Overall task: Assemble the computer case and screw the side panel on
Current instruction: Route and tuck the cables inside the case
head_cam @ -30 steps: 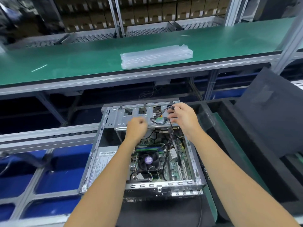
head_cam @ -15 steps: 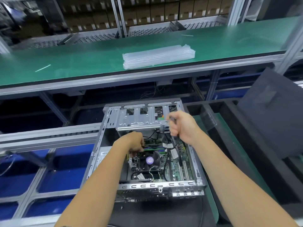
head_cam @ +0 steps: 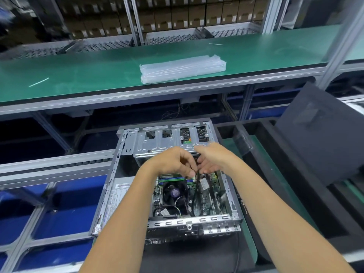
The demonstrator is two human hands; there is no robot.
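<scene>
Case (head_cam: 110,194), bare grey metal, lies open on its side on a dark mat at the near edge of the line, side panel off. Drive cage (head_cam: 157,142) spans its far end; board with black fan (head_cam: 174,192) and blue memory slots fills the floor; slotted rear plate faces the camera. Label on the left inner wall, print unreadable.

Both hands meet over the middle of the case, just in front of the cage. Left hand (head_cam: 175,162) has fingers curled, tips pinching a black cable (head_cam: 195,196) that drops toward the board. Right hand (head_cam: 214,160) curls its fingers on the same cable, just beside the left, fingertips touching or nearly so; exact contact is blurred.

Cable's upper end is hidden behind the hands. Forearms cover the near left corner of the board.

Green bench behind carries a clear plastic bundle (head_cam: 183,68). Dark panel (head_cam: 323,134) leans at right, cut off by the frame edge.
</scene>
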